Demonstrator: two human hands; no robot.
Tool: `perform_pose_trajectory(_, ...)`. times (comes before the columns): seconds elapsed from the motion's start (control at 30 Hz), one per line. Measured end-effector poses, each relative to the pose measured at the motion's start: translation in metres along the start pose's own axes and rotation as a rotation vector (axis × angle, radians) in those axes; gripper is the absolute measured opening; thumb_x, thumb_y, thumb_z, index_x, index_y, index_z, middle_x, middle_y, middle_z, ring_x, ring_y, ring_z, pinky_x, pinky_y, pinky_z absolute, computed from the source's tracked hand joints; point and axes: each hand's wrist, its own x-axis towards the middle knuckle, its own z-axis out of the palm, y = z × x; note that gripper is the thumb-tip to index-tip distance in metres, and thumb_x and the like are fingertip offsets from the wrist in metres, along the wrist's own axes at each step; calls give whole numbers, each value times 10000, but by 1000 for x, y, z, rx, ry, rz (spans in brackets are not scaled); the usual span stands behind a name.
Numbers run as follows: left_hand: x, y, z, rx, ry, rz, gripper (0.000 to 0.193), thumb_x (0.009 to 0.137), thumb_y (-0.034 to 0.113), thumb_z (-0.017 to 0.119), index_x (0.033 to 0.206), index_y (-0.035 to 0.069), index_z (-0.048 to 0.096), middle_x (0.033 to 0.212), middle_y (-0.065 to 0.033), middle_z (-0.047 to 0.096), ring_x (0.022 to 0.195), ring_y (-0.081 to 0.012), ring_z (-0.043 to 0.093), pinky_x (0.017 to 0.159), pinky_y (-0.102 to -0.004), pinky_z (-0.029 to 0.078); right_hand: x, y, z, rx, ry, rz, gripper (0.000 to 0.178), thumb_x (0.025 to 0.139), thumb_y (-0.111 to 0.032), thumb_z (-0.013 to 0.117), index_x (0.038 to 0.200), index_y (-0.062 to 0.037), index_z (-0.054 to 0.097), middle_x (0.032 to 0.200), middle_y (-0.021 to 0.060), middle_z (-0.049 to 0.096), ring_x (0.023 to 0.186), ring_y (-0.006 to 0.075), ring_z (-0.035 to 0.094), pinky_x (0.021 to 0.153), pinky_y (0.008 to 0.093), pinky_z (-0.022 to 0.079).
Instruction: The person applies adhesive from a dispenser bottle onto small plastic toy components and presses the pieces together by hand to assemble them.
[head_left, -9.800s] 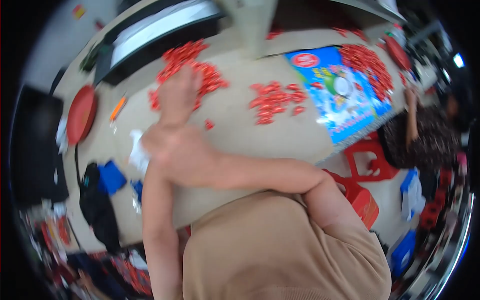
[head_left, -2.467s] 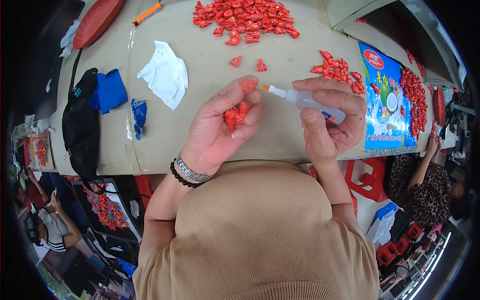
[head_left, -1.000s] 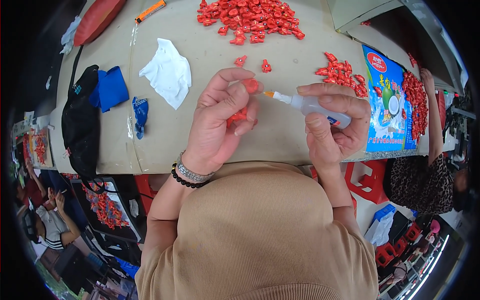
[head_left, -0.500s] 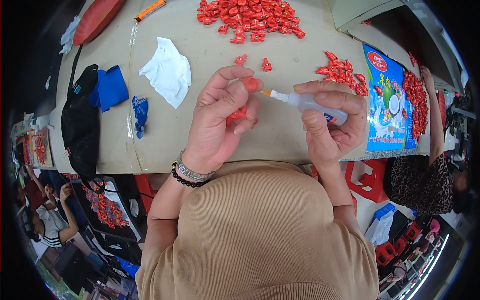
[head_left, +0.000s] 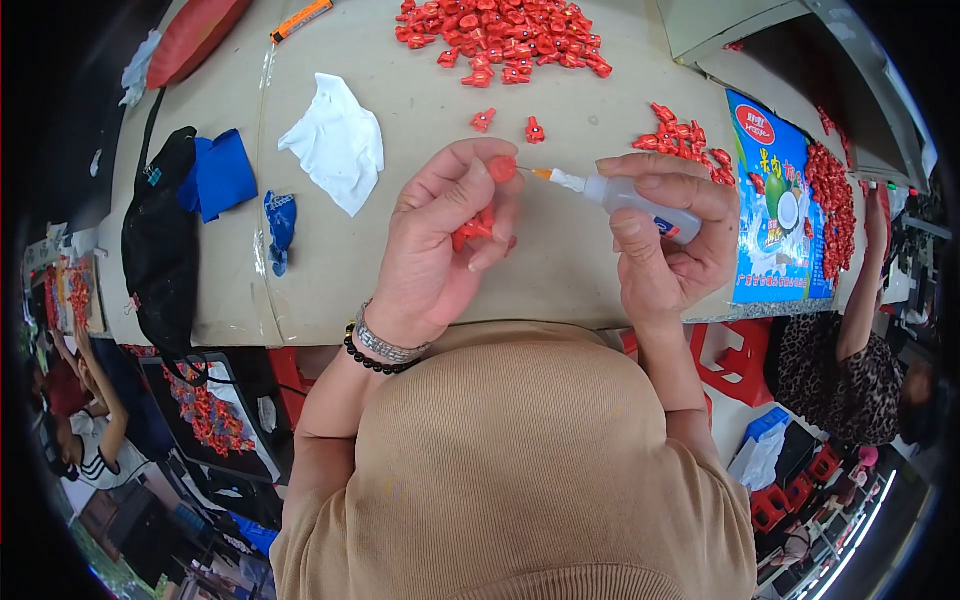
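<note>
Between thumb and forefinger my left hand [head_left: 435,225] pinches a small round red plastic part [head_left: 502,168]. Another red piece [head_left: 474,230] is tucked in its palm under the curled fingers, partly hidden. My right hand [head_left: 675,225] grips a translucent squeeze bottle [head_left: 650,208] with a white neck and an orange needle tip [head_left: 542,173]. The bottle lies tilted, its thin needle pointing left at the round part; whether it touches I cannot tell. Two loose red pieces, one of them a small figure [head_left: 535,130], lie on the table just beyond my hands.
A large heap of red pieces [head_left: 510,40] lies at the far side, a smaller cluster [head_left: 683,140] to the right. Further right, more pieces rest on a blue printed sheet [head_left: 765,200]. White cloth [head_left: 335,140], blue cloth [head_left: 222,175] and a black bag [head_left: 160,240] lie left.
My right hand and the bottle have shifted slightly right, drawing the needle tip back from the red part. The left hand has turned the part a little.
</note>
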Motion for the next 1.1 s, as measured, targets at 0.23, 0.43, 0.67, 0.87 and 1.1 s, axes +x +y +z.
perform_pose_trajectory(0.23,0,-1,0,3,-9,-15,251,972,197,511,1136,15,566,920,-26,603,619,-79,500,446,-195,308,1,-1,-1,47,12,25,226,781,33,658,966,12,530,956,186,653,864,184,619,722,271,506)
perform_pose_trajectory(0.43,2,-4,-4,-104,-24,-43,279,977,219,502,1164,16,549,925,-31,613,624,-90,509,437,-195,314,2,1,2,215,135,166,218,825,-9,645,994,-8,508,945,178,653,748,136,599,631,226,485)
perform_pose_trajectory(0.67,3,-6,-5,-172,-58,-68,289,974,221,506,1168,12,545,917,-53,618,635,-100,519,426,-195,323,-2,12,-1,431,137,379,190,889,-119,627,1032,-51,523,947,212,641,480,73,411,444,179,337)
perform_pose_trajectory(0.87,2,-7,-5,-178,-69,-73,290,975,214,502,1172,4,541,906,-56,615,630,-100,516,424,-194,325,-4,16,-1,455,127,401,175,895,-108,617,1032,-48,527,943,211,642,485,73,422,442,179,336)
perform_pose_trajectory(1.1,2,-7,-5,-148,-57,-68,286,977,221,500,1151,0,554,890,-55,605,621,-94,508,424,-191,318,1,9,2,459,169,423,193,860,-82,659,985,-59,514,904,153,668,566,34,463,466,150,325)
